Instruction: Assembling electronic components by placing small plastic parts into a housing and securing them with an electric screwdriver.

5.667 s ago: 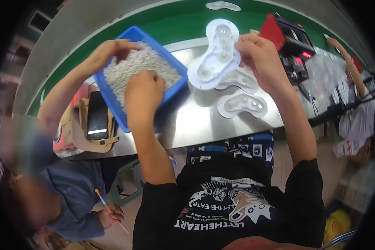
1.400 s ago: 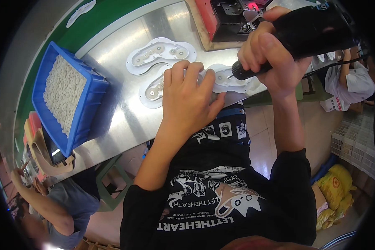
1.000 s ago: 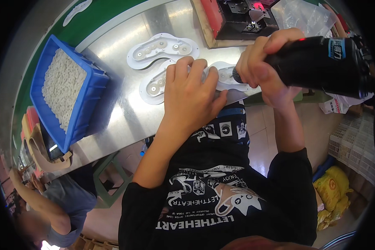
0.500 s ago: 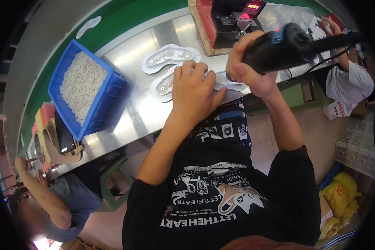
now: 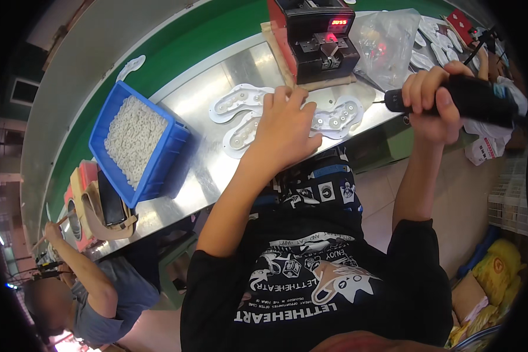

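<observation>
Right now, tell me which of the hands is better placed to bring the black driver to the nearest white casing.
The right hand, most likely: it grips the black driver, whose bit points toward the white casing. The left hand lies spread over the casings and seems better suited to steadying.

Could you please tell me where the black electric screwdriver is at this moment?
In the head view, the black electric screwdriver is on the right side, gripped in the right hand, its bit pointing left, near the rightmost white shell.
</observation>
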Available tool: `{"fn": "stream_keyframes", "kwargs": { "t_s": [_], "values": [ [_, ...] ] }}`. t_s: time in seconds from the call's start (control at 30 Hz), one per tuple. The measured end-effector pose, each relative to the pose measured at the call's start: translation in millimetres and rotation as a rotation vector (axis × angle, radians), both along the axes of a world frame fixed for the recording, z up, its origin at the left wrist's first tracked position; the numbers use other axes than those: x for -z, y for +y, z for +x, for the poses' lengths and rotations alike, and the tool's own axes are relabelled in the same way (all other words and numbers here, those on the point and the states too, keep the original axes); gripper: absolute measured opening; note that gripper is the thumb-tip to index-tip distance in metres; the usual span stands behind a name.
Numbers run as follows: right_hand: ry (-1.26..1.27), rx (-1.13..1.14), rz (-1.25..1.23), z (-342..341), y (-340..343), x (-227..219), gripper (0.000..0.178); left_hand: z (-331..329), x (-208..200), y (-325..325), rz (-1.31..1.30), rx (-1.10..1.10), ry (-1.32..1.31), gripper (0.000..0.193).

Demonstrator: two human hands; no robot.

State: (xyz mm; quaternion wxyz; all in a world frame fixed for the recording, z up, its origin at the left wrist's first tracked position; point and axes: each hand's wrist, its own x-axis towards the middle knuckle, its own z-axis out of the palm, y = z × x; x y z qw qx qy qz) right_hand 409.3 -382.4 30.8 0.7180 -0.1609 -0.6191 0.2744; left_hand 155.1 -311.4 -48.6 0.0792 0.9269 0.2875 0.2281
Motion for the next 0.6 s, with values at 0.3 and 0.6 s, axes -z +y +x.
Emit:
{"fn": "stream_keyframes", "kwargs": {
  "t_s": [0.3,0.6],
  "values": [
    [0.506,-0.388,-0.245,66.4,19.1,102.7,0.039,17.6,30.1,3.7,-0.066,0.238,0.018,0.044],
    [0.520,-0.371,-0.127,37.1,26.7,108.1,0.038,-32.3,-38.4,-10.0,0.183,0.347,-0.004,0.035]
  ]
}}
